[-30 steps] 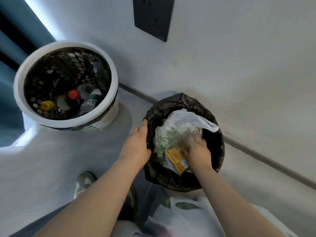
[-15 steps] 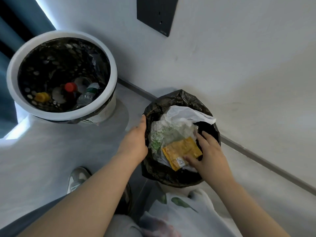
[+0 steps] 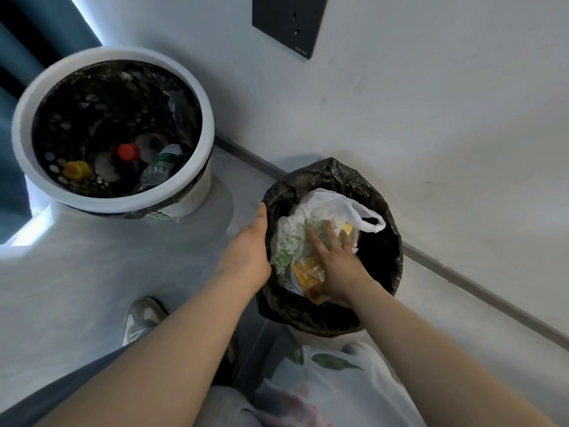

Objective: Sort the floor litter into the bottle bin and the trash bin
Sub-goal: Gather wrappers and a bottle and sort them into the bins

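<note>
- Right hand [image 3: 335, 260]: spread wide, palm down, inside the trash bin [image 3: 392, 241]. The straight fingers lie flat on the heap of litter and press on it; nothing is pinched or curled round.
- Under its fingertips is a thin bag with green print [image 3: 286, 251]. The heel of the palm rests on a crumpled yellow wrapper [image 3: 308, 272].
- Left hand [image 3: 249, 251]: laid against the left outer rim of the trash bin, touching the black liner. One digit points straight along the rim. The other fingers are hidden, so I cannot tell whether they hook over the edge.
- Trash bin: lined with a black bag and standing on the floor close to the wall, near the baseboard. A white plastic carrier bag [image 3: 338, 204] sits on top at the far side, with one handle loop draped towards the right.
- Bottle bin [image 3: 19, 124]: a white-rimmed perforated basket with a dark liner, well apart to the left. It holds a bottle with a red cap [image 3: 128, 151], one with a yellow cap [image 3: 75, 169], and a clear bottle with a green label [image 3: 160, 167] lying tilted.
- Writing: the green print on the bag and the label on the clear bottle are too blurred to read. The dark wall plate [image 3: 286, 23] has small lettering at its lower corner, which is illegible.
- A grey and white shoe [image 3: 143, 318] is planted on the floor below the left forearm.
</note>
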A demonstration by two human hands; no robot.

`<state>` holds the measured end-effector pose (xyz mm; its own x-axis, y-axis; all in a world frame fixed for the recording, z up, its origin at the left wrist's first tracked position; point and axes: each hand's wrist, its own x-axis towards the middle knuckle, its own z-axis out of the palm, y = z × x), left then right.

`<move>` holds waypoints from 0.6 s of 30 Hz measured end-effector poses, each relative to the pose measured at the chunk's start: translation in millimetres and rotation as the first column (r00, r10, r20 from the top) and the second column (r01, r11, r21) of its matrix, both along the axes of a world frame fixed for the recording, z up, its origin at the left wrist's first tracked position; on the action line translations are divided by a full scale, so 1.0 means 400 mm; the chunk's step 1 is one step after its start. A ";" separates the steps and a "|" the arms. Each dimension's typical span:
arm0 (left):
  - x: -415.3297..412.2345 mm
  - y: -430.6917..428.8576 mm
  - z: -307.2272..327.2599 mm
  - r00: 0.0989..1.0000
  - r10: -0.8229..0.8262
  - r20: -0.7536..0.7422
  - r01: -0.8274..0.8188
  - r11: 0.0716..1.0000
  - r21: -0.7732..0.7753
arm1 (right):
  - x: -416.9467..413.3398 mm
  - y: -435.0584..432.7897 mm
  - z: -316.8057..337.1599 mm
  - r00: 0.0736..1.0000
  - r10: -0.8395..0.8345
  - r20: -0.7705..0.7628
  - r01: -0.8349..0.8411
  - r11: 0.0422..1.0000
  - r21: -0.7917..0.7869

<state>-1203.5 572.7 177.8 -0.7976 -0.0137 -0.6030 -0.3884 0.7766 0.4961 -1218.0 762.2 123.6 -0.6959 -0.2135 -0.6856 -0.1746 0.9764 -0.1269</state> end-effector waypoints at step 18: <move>-0.012 -0.007 0.073 0.992 -0.127 -0.014 0.122 0.975 -0.185 | 0.010 0.010 0.127 0.988 -0.153 -0.036 0.151 0.987 -0.049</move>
<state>-1208.2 570.0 206.9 -0.8153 -0.0218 -0.5787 -0.2717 0.8969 0.3490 -1214.1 766.4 174.4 -0.7490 -0.1338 -0.6489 -0.0304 0.9853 -0.1681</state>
